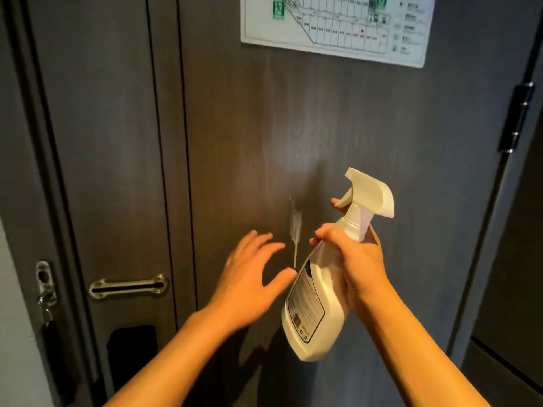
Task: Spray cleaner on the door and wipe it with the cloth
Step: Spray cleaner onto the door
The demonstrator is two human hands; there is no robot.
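Two bare hands, one spray bottle, one dark door.

Nearest: right hand (357,259) grasping the white spray bottle (314,301) round its neck, a fingertip showing at the trigger, nozzle aimed toward the door, bottle tilted with its base toward the viewer. Left hand (252,277) released, fingers spread and straight, holding nothing, thumb tip just beside the bottle's label. Beyond: door (338,118), dark wood grain, with a white run of cleaner (295,230) near its middle, between the two hands. Upper edge: framed floor plan (338,22). Left edge: metal door guard (127,286). Right edge: hinge (517,118). Cloth not visible.
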